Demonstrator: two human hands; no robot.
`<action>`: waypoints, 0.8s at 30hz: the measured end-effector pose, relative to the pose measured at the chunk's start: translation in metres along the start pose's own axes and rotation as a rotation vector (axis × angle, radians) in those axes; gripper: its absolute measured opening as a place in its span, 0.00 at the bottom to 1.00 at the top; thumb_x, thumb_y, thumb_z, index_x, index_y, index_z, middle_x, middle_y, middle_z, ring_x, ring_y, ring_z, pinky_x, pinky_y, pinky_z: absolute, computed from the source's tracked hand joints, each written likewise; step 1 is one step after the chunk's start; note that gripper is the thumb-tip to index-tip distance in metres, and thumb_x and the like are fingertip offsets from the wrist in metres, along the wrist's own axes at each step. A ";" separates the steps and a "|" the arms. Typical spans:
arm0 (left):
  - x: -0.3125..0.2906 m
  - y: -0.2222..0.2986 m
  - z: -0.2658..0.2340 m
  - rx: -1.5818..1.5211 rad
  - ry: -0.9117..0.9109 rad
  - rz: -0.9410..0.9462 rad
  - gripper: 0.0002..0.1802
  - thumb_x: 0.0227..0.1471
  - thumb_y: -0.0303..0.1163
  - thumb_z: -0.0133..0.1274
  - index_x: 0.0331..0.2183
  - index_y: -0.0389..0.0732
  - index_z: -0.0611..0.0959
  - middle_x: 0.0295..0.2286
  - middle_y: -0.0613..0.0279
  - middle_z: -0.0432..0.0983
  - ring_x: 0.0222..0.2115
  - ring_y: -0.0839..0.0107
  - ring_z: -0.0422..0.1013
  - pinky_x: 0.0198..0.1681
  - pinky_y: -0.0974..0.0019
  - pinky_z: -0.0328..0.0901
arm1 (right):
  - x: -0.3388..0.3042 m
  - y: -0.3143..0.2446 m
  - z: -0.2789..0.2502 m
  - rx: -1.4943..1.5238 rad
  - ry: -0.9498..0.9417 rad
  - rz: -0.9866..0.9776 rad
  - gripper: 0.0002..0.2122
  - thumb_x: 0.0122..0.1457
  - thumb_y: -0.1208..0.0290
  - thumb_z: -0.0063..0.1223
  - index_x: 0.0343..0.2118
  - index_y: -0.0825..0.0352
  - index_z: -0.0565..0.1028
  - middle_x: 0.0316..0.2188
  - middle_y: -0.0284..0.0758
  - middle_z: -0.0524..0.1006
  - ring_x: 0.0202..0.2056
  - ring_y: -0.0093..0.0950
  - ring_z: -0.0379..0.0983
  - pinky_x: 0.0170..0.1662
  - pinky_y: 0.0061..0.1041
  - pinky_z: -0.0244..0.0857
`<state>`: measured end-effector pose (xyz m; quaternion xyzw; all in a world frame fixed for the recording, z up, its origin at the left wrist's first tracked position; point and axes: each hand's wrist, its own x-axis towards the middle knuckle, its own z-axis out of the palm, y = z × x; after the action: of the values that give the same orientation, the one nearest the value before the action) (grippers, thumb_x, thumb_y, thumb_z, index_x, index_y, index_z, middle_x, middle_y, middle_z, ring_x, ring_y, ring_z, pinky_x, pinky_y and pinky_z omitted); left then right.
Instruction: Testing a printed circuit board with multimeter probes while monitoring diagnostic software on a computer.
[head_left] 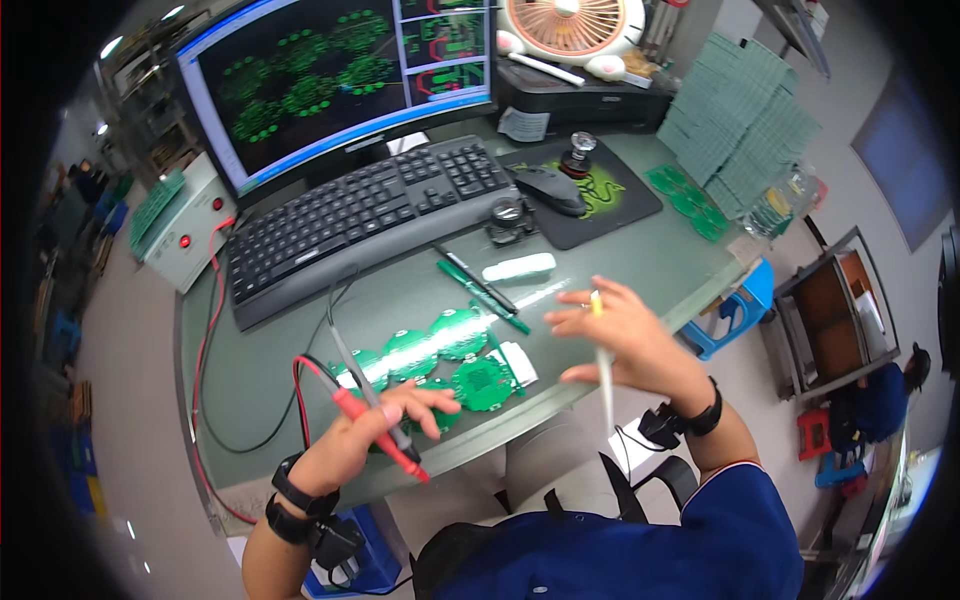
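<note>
My left hand (pixel 372 432) is closed on two test probes at the front of the desk: a red probe (pixel 352 405) and a grey one (pixel 348 352), crossing under the fingers. Partly beneath this hand lies a panel of round green circuit boards (pixel 484 384). Off to its right, my right hand (pixel 635 335) is raised near the desk's front edge with fingers spread; a slim white stick with a yellow end (pixel 604 375) stands upright in it. How the fingers grip the stick is partly hidden. A small white piece (pixel 516 363) rests beside the panel.
Behind the boards lie a green pen (pixel 483 296), a black pen (pixel 474 279) and a white marker-like tube (pixel 519 267). Farther back are a keyboard (pixel 370 215), mouse (pixel 549 190) and monitor (pixel 330 85). Red and black leads run from a white box (pixel 185 225) along the left.
</note>
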<state>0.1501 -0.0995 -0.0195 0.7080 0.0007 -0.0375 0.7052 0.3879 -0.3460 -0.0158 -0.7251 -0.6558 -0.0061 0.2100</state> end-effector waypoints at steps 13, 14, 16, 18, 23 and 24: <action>-0.071 0.028 -0.050 -0.242 0.778 0.374 0.21 0.61 0.43 0.32 0.26 0.38 0.72 0.31 0.54 0.71 0.38 0.61 0.68 0.50 0.55 0.62 | 0.056 -0.050 0.042 -0.062 -0.124 -0.291 0.19 0.47 0.59 0.64 0.40 0.61 0.71 0.41 0.31 0.75 0.46 0.31 0.71 0.52 0.36 0.60; -0.072 0.024 -0.052 -0.293 0.787 0.384 0.21 0.61 0.43 0.32 0.27 0.38 0.72 0.30 0.54 0.71 0.38 0.61 0.68 0.50 0.55 0.62 | 0.057 -0.049 0.041 -0.012 -0.120 -0.286 0.19 0.47 0.62 0.65 0.38 0.62 0.70 0.39 0.33 0.75 0.46 0.33 0.71 0.49 0.35 0.61; -0.073 0.018 -0.057 -0.345 0.746 0.396 0.20 0.61 0.42 0.32 0.27 0.39 0.72 0.34 0.54 0.72 0.41 0.61 0.68 0.50 0.56 0.62 | 0.059 -0.051 0.034 0.047 -0.111 -0.248 0.19 0.47 0.63 0.66 0.39 0.61 0.70 0.38 0.34 0.75 0.45 0.34 0.70 0.47 0.35 0.62; -0.064 0.017 -0.049 -0.345 0.831 0.375 0.20 0.61 0.43 0.33 0.27 0.40 0.72 0.37 0.54 0.72 0.44 0.61 0.68 0.51 0.56 0.62 | 0.059 -0.045 0.032 0.160 -0.078 -0.193 0.19 0.47 0.65 0.67 0.40 0.61 0.70 0.37 0.36 0.74 0.43 0.38 0.69 0.44 0.37 0.62; -0.039 0.014 -0.030 -0.171 0.874 0.349 0.23 0.59 0.42 0.33 0.34 0.35 0.78 0.53 0.47 0.67 0.58 0.60 0.58 0.63 0.54 0.48 | 0.067 -0.050 0.001 0.923 0.093 0.129 0.15 0.52 0.71 0.64 0.41 0.64 0.71 0.42 0.33 0.77 0.47 0.26 0.72 0.50 0.30 0.66; -0.032 0.015 -0.024 -0.176 0.876 0.353 0.23 0.59 0.42 0.33 0.34 0.35 0.78 0.53 0.47 0.67 0.58 0.60 0.58 0.63 0.54 0.48 | 0.068 -0.054 -0.001 1.156 0.058 0.162 0.15 0.53 0.71 0.63 0.41 0.65 0.70 0.44 0.35 0.77 0.48 0.26 0.71 0.51 0.28 0.65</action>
<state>0.1205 -0.0741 -0.0027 0.5842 0.1807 0.3848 0.6914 0.3464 -0.2786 0.0200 -0.5402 -0.4891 0.3488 0.5893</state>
